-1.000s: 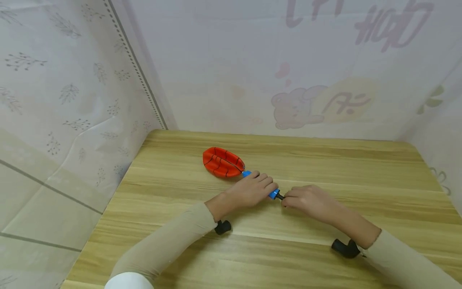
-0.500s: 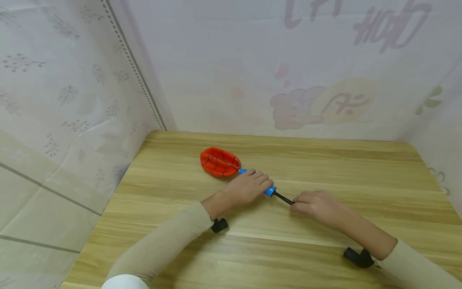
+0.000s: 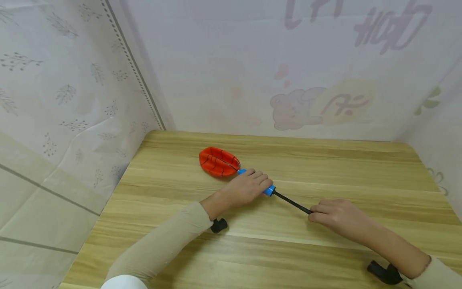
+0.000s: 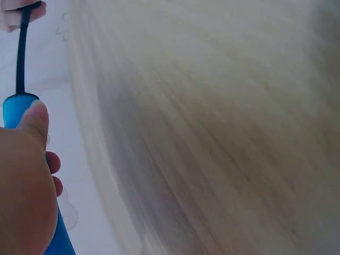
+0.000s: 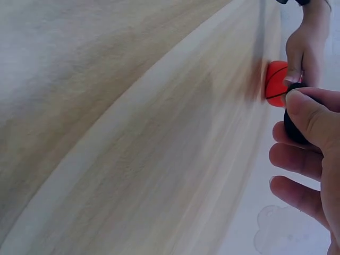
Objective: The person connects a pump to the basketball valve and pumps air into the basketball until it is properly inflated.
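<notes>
A blue hand pump (image 3: 268,190) lies slantwise above the table, its far end at a red, partly deflated ball (image 3: 218,162) with black lines. My left hand (image 3: 245,188) grips the pump's blue barrel, thumb along it near the collar in the left wrist view. From the barrel a long black rod (image 3: 292,201) runs out toward my right hand (image 3: 337,216). In the right wrist view, thumb and fingers of that hand hold the black handle (image 5: 294,125) at the rod's end. The ball is dented inward and sits beyond my left hand.
The wood-grain table (image 3: 306,160) has its back edge against a pale printed curtain (image 3: 216,80). Black wrist mounts (image 3: 218,225) hang under both forearms, close over the tabletop.
My right hand has drawn away to the right and nearer, so much more of the black rod shows. The left hand, barrel and ball shifted slightly left, then stayed nearly still.
</notes>
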Demonstrator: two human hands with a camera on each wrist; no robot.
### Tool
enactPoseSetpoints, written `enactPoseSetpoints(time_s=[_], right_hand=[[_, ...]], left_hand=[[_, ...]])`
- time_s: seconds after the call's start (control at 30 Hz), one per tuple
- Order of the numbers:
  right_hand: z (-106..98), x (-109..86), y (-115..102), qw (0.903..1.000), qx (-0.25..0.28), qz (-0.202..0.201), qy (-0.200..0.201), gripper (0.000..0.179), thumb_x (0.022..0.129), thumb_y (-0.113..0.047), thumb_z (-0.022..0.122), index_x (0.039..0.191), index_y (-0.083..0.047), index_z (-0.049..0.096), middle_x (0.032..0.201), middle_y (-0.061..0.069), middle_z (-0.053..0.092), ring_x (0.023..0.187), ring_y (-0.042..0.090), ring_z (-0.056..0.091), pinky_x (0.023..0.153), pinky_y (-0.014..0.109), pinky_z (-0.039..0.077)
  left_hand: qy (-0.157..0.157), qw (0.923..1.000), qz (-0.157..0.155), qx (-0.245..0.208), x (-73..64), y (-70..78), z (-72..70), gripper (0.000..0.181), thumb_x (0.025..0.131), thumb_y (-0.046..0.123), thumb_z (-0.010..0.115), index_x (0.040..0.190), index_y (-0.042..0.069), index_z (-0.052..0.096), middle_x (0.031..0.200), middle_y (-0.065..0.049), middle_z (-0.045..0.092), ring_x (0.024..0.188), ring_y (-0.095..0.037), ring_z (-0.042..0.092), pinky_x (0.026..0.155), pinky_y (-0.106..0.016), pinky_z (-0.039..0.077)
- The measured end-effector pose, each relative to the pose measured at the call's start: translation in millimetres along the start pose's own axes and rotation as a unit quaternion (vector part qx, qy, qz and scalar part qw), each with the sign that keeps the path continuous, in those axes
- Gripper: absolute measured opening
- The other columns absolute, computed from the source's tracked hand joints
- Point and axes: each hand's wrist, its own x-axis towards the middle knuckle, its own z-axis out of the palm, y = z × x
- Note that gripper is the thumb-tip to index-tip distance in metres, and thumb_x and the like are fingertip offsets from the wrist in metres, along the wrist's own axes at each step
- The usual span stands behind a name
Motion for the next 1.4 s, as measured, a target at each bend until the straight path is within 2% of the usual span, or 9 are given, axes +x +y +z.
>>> enactPoseSetpoints(time_s=[0.27, 0.33, 0.43, 0.53, 0.8, 1.07, 1.17, 1.23, 1.4], right_hand=[[8.5, 19.0, 4.9, 0.9989, -0.004, 0.001, -0.047, 0.055, 0.113, -0.023, 0.019, 0.099, -0.017, 0.072, 0.096, -0.004, 0.071, 0.08, 0.012, 0.065, 0.063, 0.026, 0.055], [12.2, 26.6, 8.0, 0.9984, 0.002, -0.004, -0.056, 0.038, 0.111, -0.018, 0.036, 0.099, -0.016, 0.072, 0.096, -0.004, 0.07, 0.079, 0.011, 0.064, 0.064, 0.024, 0.055], [18.3, 38.3, 13.0, 0.9979, 0.014, -0.004, -0.063, 0.012, 0.094, -0.008, 0.064, 0.098, -0.015, 0.072, 0.095, -0.003, 0.071, 0.078, 0.011, 0.063, 0.063, 0.023, 0.054], [23.9, 49.0, 17.3, 0.9975, 0.021, 0.001, -0.068, 0.023, 0.078, -0.003, 0.078, 0.097, -0.015, 0.073, 0.094, -0.003, 0.071, 0.079, 0.011, 0.064, 0.063, 0.022, 0.054], [38.2, 68.0, 24.6, 0.998, 0.022, 0.0, -0.059, 0.02, 0.081, -0.002, 0.08, 0.095, -0.014, 0.074, 0.092, -0.005, 0.071, 0.076, 0.008, 0.062, 0.061, 0.018, 0.05], [35.3, 61.6, 22.5, 0.999, 0.01, -0.003, -0.044, 0.028, 0.074, 0.0, 0.082, 0.098, -0.013, 0.073, 0.095, -0.003, 0.071, 0.076, 0.01, 0.064, 0.061, 0.022, 0.053], [30.0, 53.7, 20.3, 0.9992, 0.013, -0.004, -0.038, 0.023, 0.078, -0.003, 0.078, 0.098, -0.013, 0.072, 0.095, -0.002, 0.071, 0.077, 0.012, 0.065, 0.061, 0.024, 0.054], [25.8, 47.2, 18.4, 0.9994, 0.013, -0.008, -0.032, 0.008, 0.095, -0.008, 0.066, 0.098, -0.013, 0.072, 0.095, 0.0, 0.072, 0.077, 0.013, 0.066, 0.061, 0.025, 0.055], [15.0, 29.9, 13.2, 0.9997, -0.003, -0.017, -0.02, 0.054, 0.113, -0.022, 0.02, 0.097, -0.014, 0.072, 0.094, 0.0, 0.072, 0.077, 0.014, 0.066, 0.061, 0.026, 0.056]], left_hand=[[0.002, 0.9995, -0.013, 0.03, 4.0, 3.2, 0.2, 0.032, 0.11, 0.037, 0.043, 0.131, 0.016, 0.053, 0.121, 0.003, 0.057, 0.115, -0.016, 0.051, 0.101, -0.032, 0.04], [0.001, 0.9992, -0.016, 0.037, 4.1, 3.6, 0.4, 0.031, 0.109, 0.037, 0.044, 0.13, 0.016, 0.053, 0.12, 0.002, 0.057, 0.114, -0.016, 0.051, 0.099, -0.032, 0.04], [0.001, 0.9989, -0.018, 0.043, 4.2, 4.0, 0.8, 0.03, 0.109, 0.036, 0.045, 0.13, 0.016, 0.053, 0.119, 0.002, 0.056, 0.113, -0.016, 0.051, 0.098, -0.032, 0.04], [0.004, 0.9987, -0.017, 0.048, 5.0, 4.4, 1.1, 0.029, 0.11, 0.036, 0.044, 0.129, 0.016, 0.053, 0.118, 0.002, 0.056, 0.112, -0.016, 0.051, 0.097, -0.032, 0.04], [0.004, 0.998, -0.016, 0.061, 6.3, 5.4, 0.5, 0.031, 0.11, 0.038, 0.042, 0.129, 0.017, 0.054, 0.121, 0.003, 0.057, 0.113, -0.015, 0.051, 0.098, -0.032, 0.04], [0.008, 0.9996, -0.012, 0.024, 2.3, 0.0, -2.9, 0.031, 0.11, 0.035, 0.043, 0.131, 0.016, 0.053, 0.124, 0.002, 0.058, 0.117, -0.016, 0.052, 0.103, -0.032, 0.041], [0.01, 0.9997, -0.011, 0.02, 0.7, -2.9, -3.3, 0.032, 0.11, 0.036, 0.042, 0.131, 0.016, 0.053, 0.124, 0.002, 0.058, 0.118, -0.016, 0.053, 0.103, -0.032, 0.041], [0.011, 0.9997, -0.01, 0.02, -0.1, -4.2, -3.2, 0.032, 0.11, 0.037, 0.042, 0.131, 0.015, 0.053, 0.125, 0.002, 0.058, 0.118, -0.016, 0.053, 0.104, -0.032, 0.041], [0.008, 0.9998, -0.006, 0.018, -1.5, -6.0, -3.2, 0.034, 0.11, 0.039, 0.041, 0.132, 0.015, 0.052, 0.128, 0.002, 0.058, 0.12, -0.016, 0.053, 0.104, -0.032, 0.041]])
